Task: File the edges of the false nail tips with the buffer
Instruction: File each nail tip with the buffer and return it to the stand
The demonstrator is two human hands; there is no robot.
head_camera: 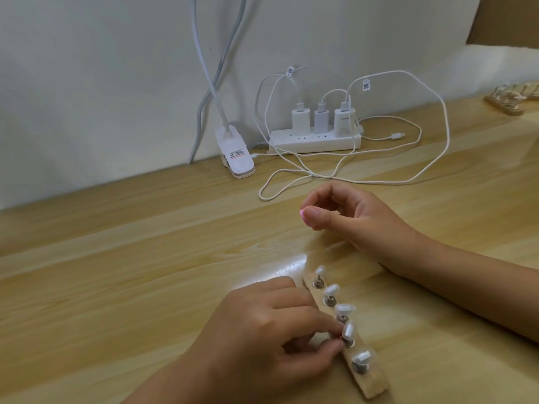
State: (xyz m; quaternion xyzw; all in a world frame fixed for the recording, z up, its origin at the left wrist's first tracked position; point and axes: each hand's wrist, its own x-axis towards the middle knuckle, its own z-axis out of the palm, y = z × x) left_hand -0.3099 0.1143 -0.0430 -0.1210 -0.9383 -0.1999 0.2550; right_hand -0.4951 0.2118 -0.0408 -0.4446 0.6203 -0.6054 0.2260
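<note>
A narrow wooden holder [374, 384] lay slantwise on the bench [116, 272], running from the middle of the view toward the lower right. Five short metal stands rose from it in a row, and each carried one of the pale, translucent false nail tips [344, 309]. The left hand [271, 325] lay just beside the holder on its left, knuckles up and fingers curled. Its thumb and forefinger pinched the fourth stand [347, 342], counted from the far end, right beneath its tilted tip. The right hand [347, 214] was farther back and well apart from the holder, its forearm resting across the bench from the right. Its fingers were curled in toward the palm and the thumb, with a pink nail, lay against the forefinger. Nothing could be seen in its grasp. At the back, against the white wall [87, 83], a white power strip [315, 142] held three chargers [320, 116]. Their white cables [437, 158] looped loosely over the bench. A white lamp clamp [237, 157] sat to the left of the strip. At the far right edge lay a second wooden holder [506, 102], too small to make out in detail.
</note>
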